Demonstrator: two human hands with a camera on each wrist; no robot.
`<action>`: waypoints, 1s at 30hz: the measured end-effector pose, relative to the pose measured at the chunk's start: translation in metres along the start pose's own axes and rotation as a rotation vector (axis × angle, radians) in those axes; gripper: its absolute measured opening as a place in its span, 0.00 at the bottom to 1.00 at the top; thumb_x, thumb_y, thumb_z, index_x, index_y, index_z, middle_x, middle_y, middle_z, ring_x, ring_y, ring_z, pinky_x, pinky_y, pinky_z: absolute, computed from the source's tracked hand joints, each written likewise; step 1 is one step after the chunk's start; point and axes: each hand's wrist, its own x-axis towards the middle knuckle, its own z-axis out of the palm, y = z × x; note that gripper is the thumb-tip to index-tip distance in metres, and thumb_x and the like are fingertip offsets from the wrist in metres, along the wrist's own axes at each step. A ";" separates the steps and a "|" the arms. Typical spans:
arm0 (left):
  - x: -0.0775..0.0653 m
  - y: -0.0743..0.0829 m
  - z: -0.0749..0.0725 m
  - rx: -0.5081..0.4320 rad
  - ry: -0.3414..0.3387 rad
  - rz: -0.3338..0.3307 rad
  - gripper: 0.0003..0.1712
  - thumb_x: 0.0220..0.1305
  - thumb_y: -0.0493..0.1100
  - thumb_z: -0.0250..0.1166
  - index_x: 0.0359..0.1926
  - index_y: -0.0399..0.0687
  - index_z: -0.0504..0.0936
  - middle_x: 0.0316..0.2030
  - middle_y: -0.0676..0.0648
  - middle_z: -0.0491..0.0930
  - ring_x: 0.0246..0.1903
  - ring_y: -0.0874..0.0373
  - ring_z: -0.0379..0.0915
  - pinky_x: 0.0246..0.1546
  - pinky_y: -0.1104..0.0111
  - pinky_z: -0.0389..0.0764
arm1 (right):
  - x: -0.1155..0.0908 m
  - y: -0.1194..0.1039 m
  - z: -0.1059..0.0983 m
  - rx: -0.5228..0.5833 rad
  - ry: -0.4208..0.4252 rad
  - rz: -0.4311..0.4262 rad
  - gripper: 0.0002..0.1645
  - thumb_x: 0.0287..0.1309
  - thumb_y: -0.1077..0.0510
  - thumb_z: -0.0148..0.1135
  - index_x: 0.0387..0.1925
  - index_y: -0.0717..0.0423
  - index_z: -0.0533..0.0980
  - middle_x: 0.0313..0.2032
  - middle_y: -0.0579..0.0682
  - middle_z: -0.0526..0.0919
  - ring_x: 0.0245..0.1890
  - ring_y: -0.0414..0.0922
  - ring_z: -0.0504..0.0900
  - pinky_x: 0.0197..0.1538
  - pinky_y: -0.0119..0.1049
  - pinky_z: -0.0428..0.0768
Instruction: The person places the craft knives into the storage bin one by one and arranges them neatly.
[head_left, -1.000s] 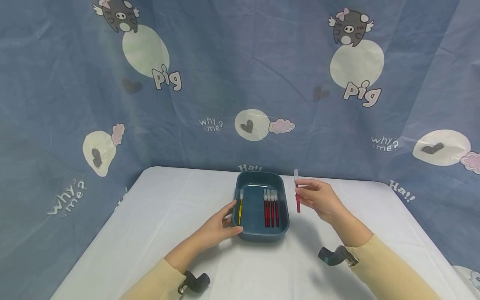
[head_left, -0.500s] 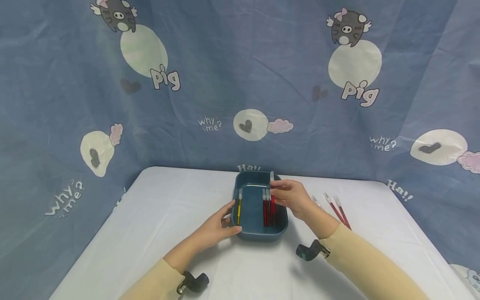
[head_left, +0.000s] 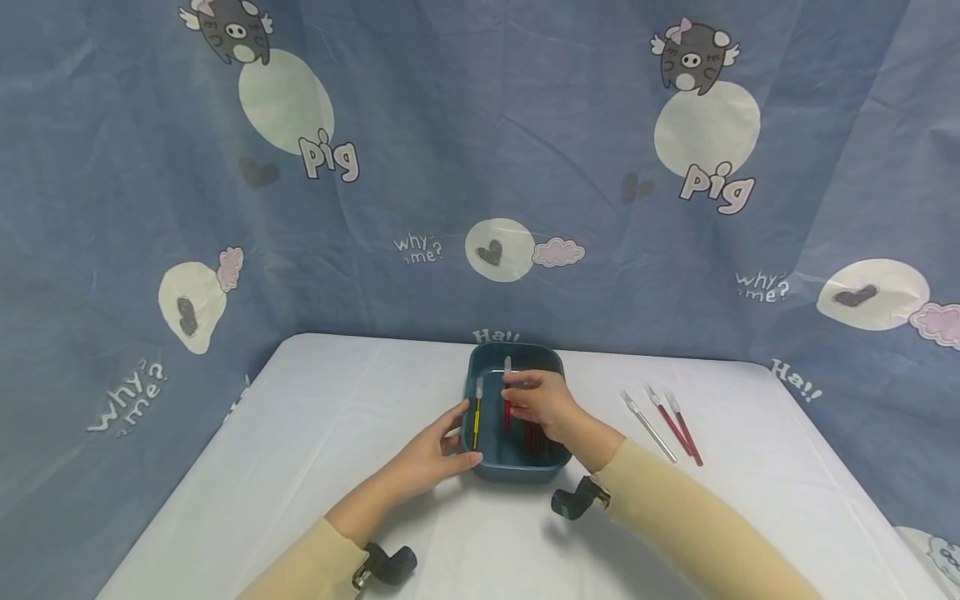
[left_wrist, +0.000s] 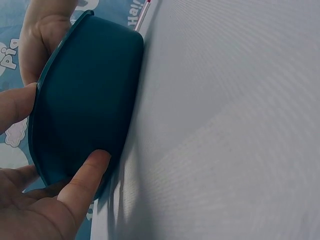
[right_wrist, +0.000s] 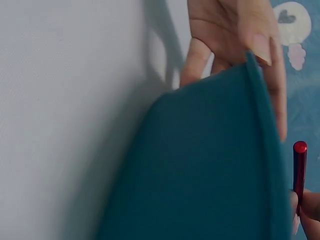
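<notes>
Across the far side of the table (head_left: 352,408), spread with white cloth, hangs a blue curtain (head_left: 420,108) printed with cartoon pigs, hearts and lettering. Near the table's back edge sits a blue-green rectangular tray (head_left: 516,474) with rounded corners.

Compared with 0.5 s ago, the right hand (head_left: 545,402) has moved left, from the tray's right side to over its middle. It pinches a slim red pen-shaped tool (head_left: 507,419) with a clear cap, its fingers narrow around the shaft, which stands close to upright with the cap end up. At 1.0 s ago this tool was outside the tray. The left hand (head_left: 437,454) keeps its place, fingers spread wide and touching the tray's left rim and outer wall.

Inside the tray, a yellow capped tool (head_left: 476,421) lies along the left wall. Red capped tools (head_left: 530,437) lie toward the right; the right hand covers much of them, so I cannot count them. Well to the right, on the cloth, lie 1 silver capped tool (head_left: 649,427) and 2 red ones (head_left: 679,430), now uncovered by the forearm. In the right wrist view, the tray wall blocks the tray's interior.
</notes>
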 end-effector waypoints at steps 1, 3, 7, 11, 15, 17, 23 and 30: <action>0.000 0.000 0.000 0.003 -0.002 0.000 0.52 0.65 0.49 0.70 0.80 0.51 0.49 0.75 0.37 0.56 0.69 0.39 0.63 0.64 0.46 0.70 | 0.001 0.001 0.002 0.008 -0.005 0.002 0.21 0.61 0.68 0.67 0.57 0.66 0.79 0.39 0.56 0.83 0.31 0.41 0.84 0.41 0.37 0.87; 0.001 -0.001 -0.001 0.003 -0.006 0.005 0.52 0.65 0.49 0.70 0.80 0.51 0.48 0.75 0.37 0.56 0.69 0.40 0.63 0.64 0.47 0.70 | 0.003 0.003 0.006 0.019 -0.008 0.006 0.22 0.61 0.68 0.66 0.57 0.67 0.78 0.39 0.56 0.83 0.31 0.41 0.84 0.41 0.36 0.86; 0.000 -0.002 -0.002 -0.006 -0.013 0.001 0.53 0.65 0.49 0.71 0.80 0.51 0.48 0.75 0.38 0.55 0.69 0.41 0.62 0.64 0.47 0.70 | 0.006 0.003 0.012 0.050 -0.001 0.023 0.21 0.62 0.69 0.66 0.57 0.67 0.78 0.41 0.56 0.83 0.32 0.41 0.84 0.41 0.35 0.86; 0.000 -0.001 -0.002 -0.017 -0.021 0.003 0.53 0.65 0.50 0.71 0.80 0.52 0.47 0.76 0.38 0.54 0.70 0.41 0.62 0.64 0.47 0.69 | 0.009 0.004 0.017 0.086 0.007 0.054 0.21 0.62 0.70 0.65 0.57 0.68 0.78 0.42 0.56 0.84 0.32 0.41 0.83 0.40 0.34 0.86; 0.000 -0.002 -0.002 -0.016 -0.023 0.002 0.53 0.65 0.50 0.70 0.80 0.52 0.47 0.76 0.38 0.54 0.70 0.40 0.62 0.64 0.46 0.69 | 0.012 0.009 0.020 0.080 0.009 0.082 0.20 0.62 0.70 0.64 0.56 0.67 0.79 0.42 0.57 0.84 0.32 0.41 0.84 0.40 0.35 0.86; 0.000 -0.002 -0.002 -0.015 -0.023 0.000 0.53 0.65 0.50 0.70 0.80 0.52 0.47 0.76 0.38 0.54 0.70 0.40 0.62 0.64 0.46 0.69 | 0.014 0.010 0.021 0.074 0.012 0.093 0.20 0.62 0.70 0.65 0.56 0.66 0.79 0.42 0.57 0.84 0.32 0.41 0.84 0.40 0.35 0.86; 0.001 -0.001 -0.001 -0.007 -0.018 -0.004 0.53 0.65 0.50 0.70 0.80 0.51 0.47 0.75 0.37 0.54 0.70 0.40 0.62 0.64 0.47 0.70 | 0.020 0.019 0.023 0.058 0.017 0.095 0.19 0.61 0.71 0.65 0.54 0.66 0.80 0.40 0.56 0.84 0.30 0.41 0.84 0.39 0.35 0.86; 0.000 0.001 0.000 -0.004 -0.013 -0.006 0.52 0.65 0.49 0.70 0.80 0.51 0.48 0.75 0.37 0.55 0.69 0.39 0.62 0.64 0.47 0.69 | 0.021 0.025 0.028 0.012 -0.015 0.080 0.18 0.62 0.71 0.64 0.54 0.68 0.79 0.40 0.57 0.84 0.32 0.42 0.83 0.41 0.36 0.86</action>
